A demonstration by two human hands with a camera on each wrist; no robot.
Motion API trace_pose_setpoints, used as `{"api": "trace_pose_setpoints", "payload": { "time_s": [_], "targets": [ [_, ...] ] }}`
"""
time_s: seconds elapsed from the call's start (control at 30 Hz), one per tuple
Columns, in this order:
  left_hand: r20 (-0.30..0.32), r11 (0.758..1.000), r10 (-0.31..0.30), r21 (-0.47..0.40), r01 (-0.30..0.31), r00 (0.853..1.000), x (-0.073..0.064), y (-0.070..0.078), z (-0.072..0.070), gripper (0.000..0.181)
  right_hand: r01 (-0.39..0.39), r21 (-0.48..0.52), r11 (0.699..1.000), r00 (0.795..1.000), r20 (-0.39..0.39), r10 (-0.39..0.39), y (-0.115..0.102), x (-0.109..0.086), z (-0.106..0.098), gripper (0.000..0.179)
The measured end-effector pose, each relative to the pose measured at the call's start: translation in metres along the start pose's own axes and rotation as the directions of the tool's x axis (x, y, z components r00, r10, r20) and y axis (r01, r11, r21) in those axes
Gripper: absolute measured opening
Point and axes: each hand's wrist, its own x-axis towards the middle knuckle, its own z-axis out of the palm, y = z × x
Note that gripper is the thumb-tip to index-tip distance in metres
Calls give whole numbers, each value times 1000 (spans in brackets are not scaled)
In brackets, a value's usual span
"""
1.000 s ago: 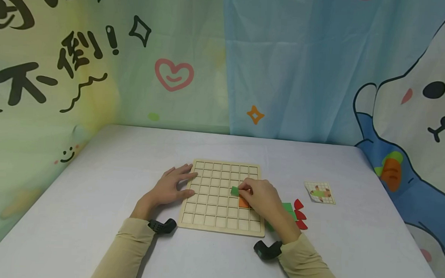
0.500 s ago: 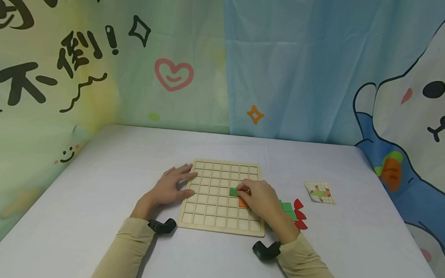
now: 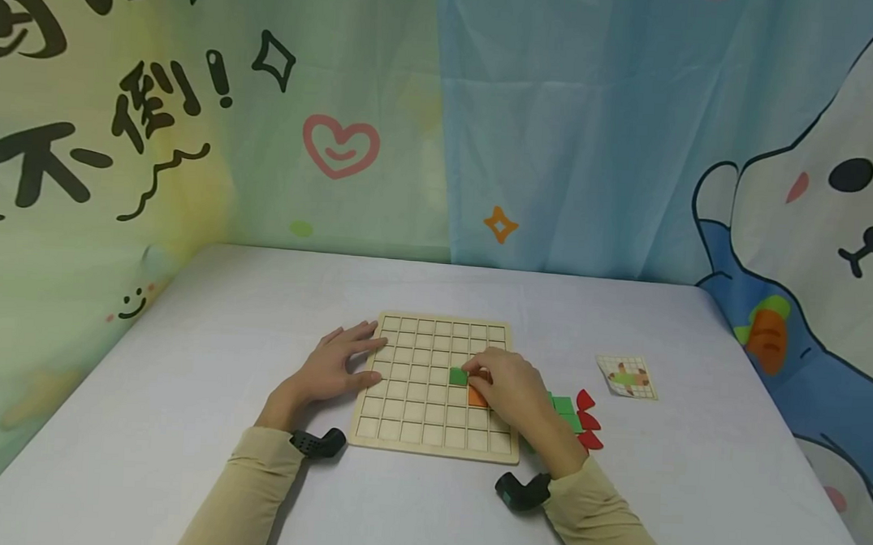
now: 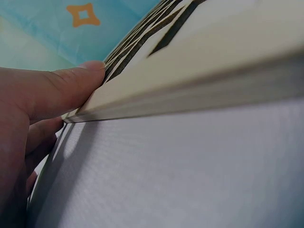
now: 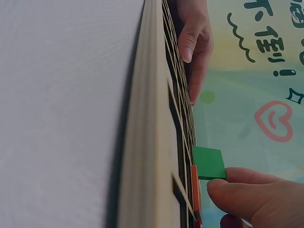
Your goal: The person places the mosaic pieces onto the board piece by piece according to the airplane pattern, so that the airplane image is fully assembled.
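Observation:
My right hand (image 3: 508, 383) pinches a green square tile (image 3: 458, 376) by its edge, just over the middle of the wooden grid board (image 3: 401, 409). In the right wrist view the green tile (image 5: 209, 162) stands out from the board's surface, with thumb and fingertip at one side of it. Close by, an orange tile (image 3: 477, 397) lies on the board, partly covered by the right hand. My left hand (image 3: 339, 364) rests on the board's left edge with fingers spread and fairly straight. The left wrist view has its thumb (image 4: 71, 85) on the board's rim.
Right of the board, several green tiles (image 3: 565, 407) and red rounded pieces (image 3: 588, 421) lie on the white table (image 3: 691, 479), partly behind the right forearm. Farther right is a small pattern card (image 3: 628, 378). A printed curtain (image 3: 559, 148) hangs behind the table.
The green tile has moved slightly left and turned a little in my right fingers. My left hand and the board stay put.

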Motion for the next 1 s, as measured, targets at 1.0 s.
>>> {"api": "trace_pose_setpoints", "payload": {
  "time_s": [1.0],
  "targets": [
    [16,1000,5,1,-5,1000,0,0,-1,64,88,-51,995,996,-1,-88,7,-1,3,29]
  ]
}}
